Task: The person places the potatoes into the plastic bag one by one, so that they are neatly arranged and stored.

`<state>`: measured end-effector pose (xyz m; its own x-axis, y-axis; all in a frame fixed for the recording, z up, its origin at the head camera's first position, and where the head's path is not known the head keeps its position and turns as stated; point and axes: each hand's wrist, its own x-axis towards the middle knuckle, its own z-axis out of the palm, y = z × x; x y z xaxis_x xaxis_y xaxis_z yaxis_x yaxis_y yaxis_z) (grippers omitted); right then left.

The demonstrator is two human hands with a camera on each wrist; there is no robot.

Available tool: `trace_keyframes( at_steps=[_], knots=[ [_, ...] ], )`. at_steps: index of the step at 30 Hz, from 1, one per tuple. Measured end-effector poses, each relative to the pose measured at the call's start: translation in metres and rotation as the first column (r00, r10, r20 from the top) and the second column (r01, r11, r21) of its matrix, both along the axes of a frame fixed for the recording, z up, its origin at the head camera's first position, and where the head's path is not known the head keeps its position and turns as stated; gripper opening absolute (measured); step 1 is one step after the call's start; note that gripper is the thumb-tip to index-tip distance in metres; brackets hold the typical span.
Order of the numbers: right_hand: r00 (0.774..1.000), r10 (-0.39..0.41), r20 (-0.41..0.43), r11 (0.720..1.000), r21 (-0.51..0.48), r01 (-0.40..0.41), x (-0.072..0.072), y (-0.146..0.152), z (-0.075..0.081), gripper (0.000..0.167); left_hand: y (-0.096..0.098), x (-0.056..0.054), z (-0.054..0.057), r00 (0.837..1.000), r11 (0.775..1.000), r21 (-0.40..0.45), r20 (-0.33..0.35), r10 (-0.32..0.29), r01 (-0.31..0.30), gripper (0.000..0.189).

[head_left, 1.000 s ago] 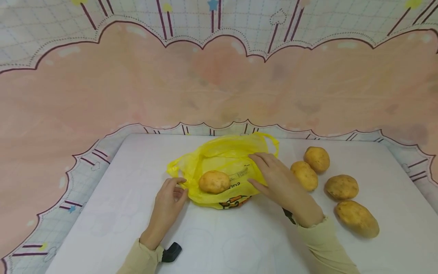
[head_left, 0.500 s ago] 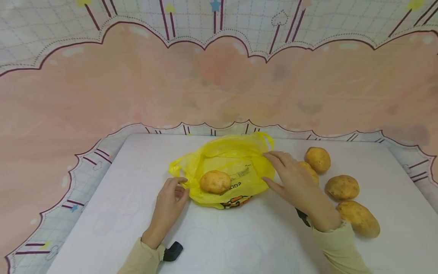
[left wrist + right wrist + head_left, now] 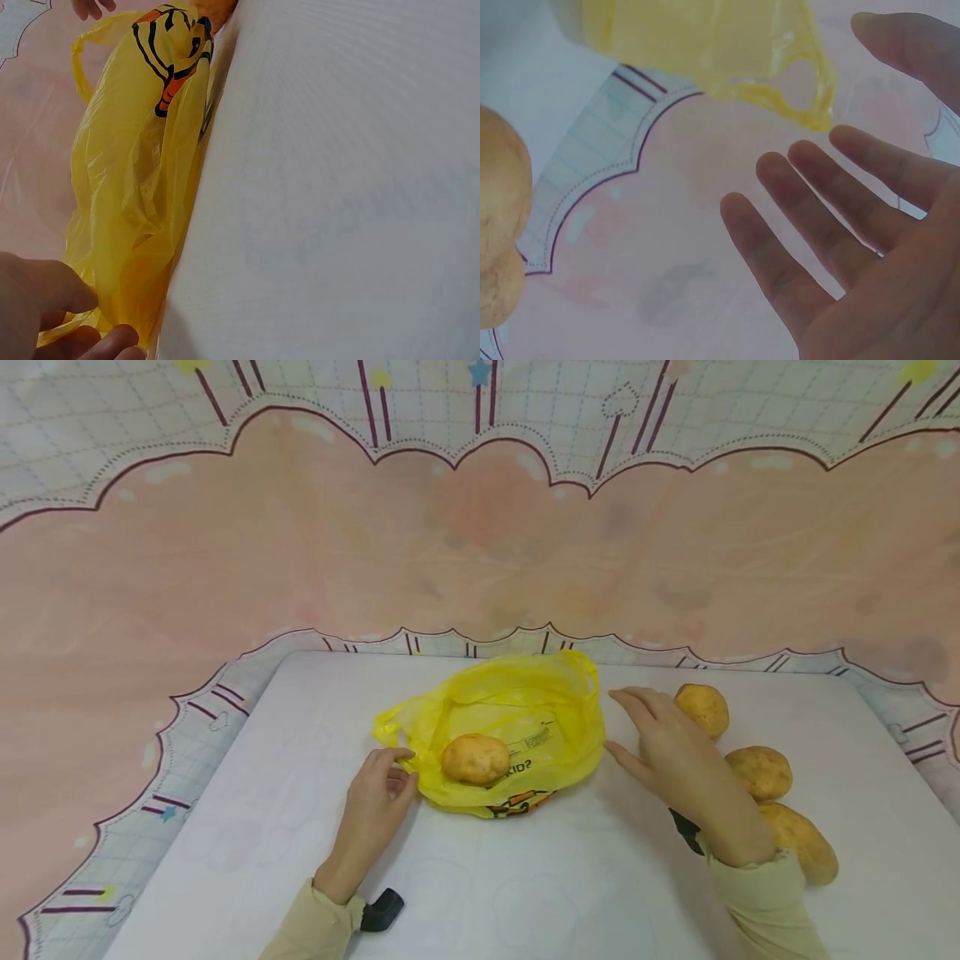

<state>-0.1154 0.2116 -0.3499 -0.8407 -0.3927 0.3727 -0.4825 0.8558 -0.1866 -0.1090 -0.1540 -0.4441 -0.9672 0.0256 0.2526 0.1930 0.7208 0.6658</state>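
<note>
A yellow plastic bag (image 3: 577, 727) lies on the white table with its mouth spread wide, and one potato (image 3: 476, 758) sits inside its mouth. My left hand (image 3: 377, 793) pinches the bag's left edge between thumb and fingers; the left wrist view shows the film running between them. Just right of the bag, my right hand (image 3: 667, 752) is held with fingers extended, apart from the bag and holding nothing. Its fingers (image 3: 765, 255) appear straight and spread in the right wrist view. Beside and under the right arm lie a potato (image 3: 703, 710), another potato (image 3: 761, 772) and a long potato (image 3: 802, 843).
The white table (image 3: 510, 893) carries the bag and the potatoes. A patterned cloth backdrop (image 3: 480, 560) rises behind the table's far edge. A black strap piece (image 3: 382, 910) juts out from the left wrist.
My right hand has let go of the bag's right side and moved right, now covering one potato. The bag's right side has spread outward. The left hand stays in place.
</note>
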Motion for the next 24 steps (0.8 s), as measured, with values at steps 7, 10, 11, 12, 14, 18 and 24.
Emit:
trace_keyframes(
  at_steps=[7,10,11,12,14,18,24],
  knots=[
    [0.999,-0.029,0.014,1.000,-0.007,0.029,-0.003,0.011,-0.003,0.060,0.001,0.000,0.001,1.000,1.000,0.009,0.001,-0.005,0.005,0.029],
    [1.000,-0.027,0.003,1.000,-0.010,0.027,-0.005,0.017,-0.006,0.059,0.001,0.000,0.001,1.000,1.000,0.011,-0.004,-0.009,0.009,0.029],
    [1.000,-0.027,0.001,1.000,-0.009,0.027,-0.006,0.019,-0.007,0.059,0.001,0.000,0.001,1.000,1.000,0.010,-0.006,-0.009,0.009,0.029],
    [1.000,-0.027,0.005,1.000,-0.008,0.027,-0.006,0.021,-0.008,0.059,0.001,0.000,0.001,1.000,1.000,0.010,-0.008,-0.008,0.009,0.029],
    [0.999,-0.035,0.025,0.999,-0.005,0.035,-0.007,0.024,-0.010,0.058,0.001,0.001,0.001,1.000,1.000,0.004,-0.009,-0.006,0.006,0.029],
    [0.995,-0.065,0.076,0.998,0.004,0.064,-0.008,0.030,-0.013,0.057,0.001,0.001,0.002,1.000,1.000,-0.003,-0.005,-0.001,0.001,0.029],
    [0.989,-0.078,0.123,0.997,0.001,0.078,-0.009,0.039,-0.018,0.055,0.002,0.001,0.002,1.000,1.000,-0.005,-0.004,0.000,0.000,0.029]
  ],
)
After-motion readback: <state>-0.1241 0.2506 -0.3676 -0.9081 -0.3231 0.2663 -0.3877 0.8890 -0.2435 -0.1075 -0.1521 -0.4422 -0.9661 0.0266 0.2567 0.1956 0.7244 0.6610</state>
